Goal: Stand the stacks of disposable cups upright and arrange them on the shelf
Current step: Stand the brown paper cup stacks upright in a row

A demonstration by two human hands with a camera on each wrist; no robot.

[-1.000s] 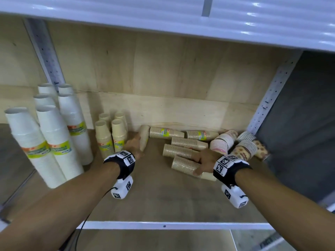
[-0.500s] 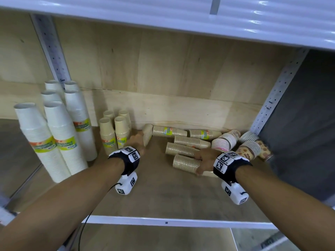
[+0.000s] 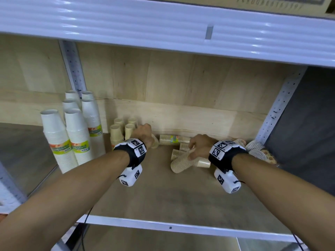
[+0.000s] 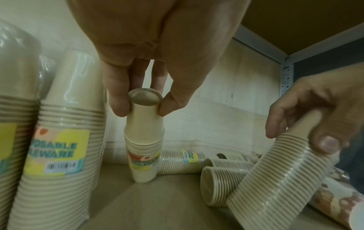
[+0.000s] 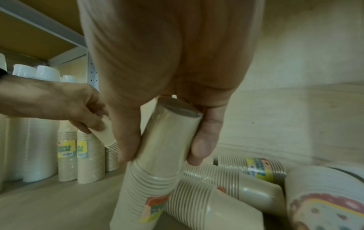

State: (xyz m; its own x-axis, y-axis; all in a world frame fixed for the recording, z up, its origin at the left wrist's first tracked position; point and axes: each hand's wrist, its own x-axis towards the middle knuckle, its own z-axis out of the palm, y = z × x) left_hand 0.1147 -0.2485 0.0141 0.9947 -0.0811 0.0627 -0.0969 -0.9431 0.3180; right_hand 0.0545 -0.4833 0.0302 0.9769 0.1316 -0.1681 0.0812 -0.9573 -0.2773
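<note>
On the wooden shelf (image 3: 163, 192) my left hand (image 3: 143, 132) pinches the top end of a small beige cup stack (image 4: 144, 140), which stands nearly upright just right of the upright beige stacks (image 3: 119, 131). My right hand (image 3: 197, 149) grips the narrow end of another beige cup stack (image 3: 183, 163), which is tilted with its wide end on the shelf. In the right wrist view my fingers (image 5: 128, 140) and thumb wrap this tilted stack (image 5: 153, 179). More beige stacks (image 3: 172, 139) lie on their sides behind it.
Tall white cup stacks (image 3: 78, 134) stand at the left. Patterned cup stacks (image 3: 257, 151) lie at the right by the perforated post (image 3: 277, 109). The upper shelf (image 3: 163, 31) hangs low overhead. The shelf's white front rail (image 3: 170, 227) runs below my forearms.
My left hand has tipped its small stack from lying to nearly upright. My right hand has raised the narrow end of the front stack off the shelf.
</note>
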